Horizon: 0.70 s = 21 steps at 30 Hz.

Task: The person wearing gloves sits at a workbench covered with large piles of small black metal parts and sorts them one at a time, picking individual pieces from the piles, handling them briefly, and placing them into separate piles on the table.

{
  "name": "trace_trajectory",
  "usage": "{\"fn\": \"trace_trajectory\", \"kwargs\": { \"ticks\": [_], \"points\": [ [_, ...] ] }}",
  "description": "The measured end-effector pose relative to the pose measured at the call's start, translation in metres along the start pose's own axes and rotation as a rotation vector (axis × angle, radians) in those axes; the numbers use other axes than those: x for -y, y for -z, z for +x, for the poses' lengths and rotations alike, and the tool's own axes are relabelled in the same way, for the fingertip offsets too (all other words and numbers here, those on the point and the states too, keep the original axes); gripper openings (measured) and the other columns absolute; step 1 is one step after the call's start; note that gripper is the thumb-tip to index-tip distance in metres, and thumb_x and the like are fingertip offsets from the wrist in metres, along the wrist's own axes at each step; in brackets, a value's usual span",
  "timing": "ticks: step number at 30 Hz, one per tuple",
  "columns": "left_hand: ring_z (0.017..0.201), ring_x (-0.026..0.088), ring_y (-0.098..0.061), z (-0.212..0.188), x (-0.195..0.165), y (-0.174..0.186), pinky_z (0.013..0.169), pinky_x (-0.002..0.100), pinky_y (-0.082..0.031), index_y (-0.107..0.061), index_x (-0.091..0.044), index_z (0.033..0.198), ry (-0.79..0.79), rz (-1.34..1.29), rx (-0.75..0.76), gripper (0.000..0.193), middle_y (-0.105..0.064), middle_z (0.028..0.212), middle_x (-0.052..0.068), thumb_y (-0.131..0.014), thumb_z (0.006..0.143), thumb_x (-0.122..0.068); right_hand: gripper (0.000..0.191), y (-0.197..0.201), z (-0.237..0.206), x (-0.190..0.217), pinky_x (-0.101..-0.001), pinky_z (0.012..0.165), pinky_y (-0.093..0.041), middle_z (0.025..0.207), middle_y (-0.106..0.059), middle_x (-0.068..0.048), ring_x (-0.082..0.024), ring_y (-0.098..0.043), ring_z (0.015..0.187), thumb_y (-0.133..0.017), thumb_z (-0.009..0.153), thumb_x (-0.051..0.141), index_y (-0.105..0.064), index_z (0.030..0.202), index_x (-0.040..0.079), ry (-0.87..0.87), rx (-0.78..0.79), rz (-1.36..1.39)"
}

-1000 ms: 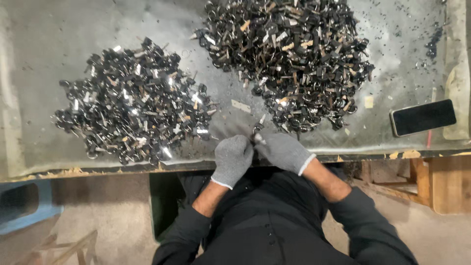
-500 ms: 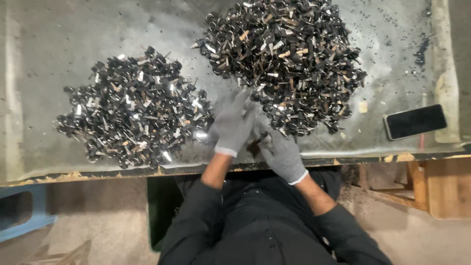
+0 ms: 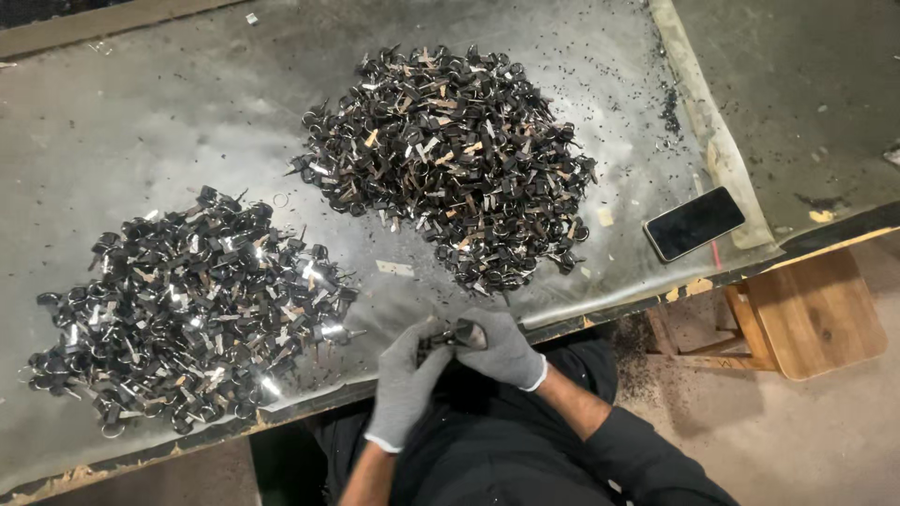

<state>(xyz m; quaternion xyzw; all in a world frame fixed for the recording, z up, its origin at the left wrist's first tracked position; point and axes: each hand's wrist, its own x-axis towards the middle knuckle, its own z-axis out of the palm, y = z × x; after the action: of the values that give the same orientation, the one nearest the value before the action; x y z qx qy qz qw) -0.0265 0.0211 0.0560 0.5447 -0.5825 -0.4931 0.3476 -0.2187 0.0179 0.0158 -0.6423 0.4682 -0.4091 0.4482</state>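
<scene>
Both my hands wear grey gloves and meet at the near edge of the metal-topped table (image 3: 141, 122). My left hand (image 3: 405, 379) and my right hand (image 3: 502, 349) are closed together on one small dark metal part (image 3: 457, 336) held between them. A large heap of small dark metal parts (image 3: 450, 159) lies beyond my hands, toward the right. A second, shinier heap of the same kind of parts (image 3: 187, 314) lies to the left of my hands.
A black phone (image 3: 695, 223) lies face up near the table's right edge. A wooden stool (image 3: 806, 314) stands on the floor at the right. Loose dark bits are scattered over the table sheet.
My hands have drawn back from the edge of the right heap to the table's near edge, now holding a small part between them. The view has tilted.
</scene>
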Motion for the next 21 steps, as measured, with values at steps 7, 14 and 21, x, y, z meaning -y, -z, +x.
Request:
{"fn": "trace_trajectory", "kwargs": {
  "ticks": [7, 14, 21],
  "points": [
    [0.085, 0.032, -0.066, 0.021, 0.013, 0.007, 0.077, 0.044, -0.052, -0.075, -0.01, 0.105, -0.455, 0.773, -0.141, 0.035, -0.068, 0.089, 0.012, -0.074, 0.07, -0.013, 0.028, 0.013, 0.028, 0.02, -0.042, 0.07, -0.058, 0.094, -0.073, -0.013, -0.031, -0.074, 0.08, -0.072, 0.088, 0.018, -0.069, 0.115, 0.008, -0.048, 0.119, -0.416],
    [0.083, 0.033, -0.066, 0.033, 0.043, -0.002, 0.074, 0.047, -0.051, -0.068, -0.008, 0.089, -0.322, 0.754, -0.133, 0.013, -0.066, 0.083, 0.011, -0.072, 0.078, -0.013, 0.043, -0.01, 0.025, 0.042, -0.0459, 0.054, -0.057, 0.092, -0.071, -0.018, -0.037, -0.073, 0.073, -0.061, 0.095, 0.025, -0.05, 0.128, 0.0, -0.135, 0.145, -0.734],
    [0.08, 0.033, -0.064, 0.034, 0.052, 0.0, 0.073, 0.046, -0.051, -0.067, -0.007, 0.091, -0.464, 0.816, -0.095, 0.01, -0.065, 0.082, 0.013, -0.07, 0.084, -0.012, 0.019, -0.016, 0.03, 0.034, -0.0455, 0.059, -0.058, 0.083, -0.074, -0.017, -0.035, -0.074, 0.07, -0.055, 0.098, 0.016, -0.059, 0.111, 0.004, -0.179, 0.221, -1.028]
  ]
}}
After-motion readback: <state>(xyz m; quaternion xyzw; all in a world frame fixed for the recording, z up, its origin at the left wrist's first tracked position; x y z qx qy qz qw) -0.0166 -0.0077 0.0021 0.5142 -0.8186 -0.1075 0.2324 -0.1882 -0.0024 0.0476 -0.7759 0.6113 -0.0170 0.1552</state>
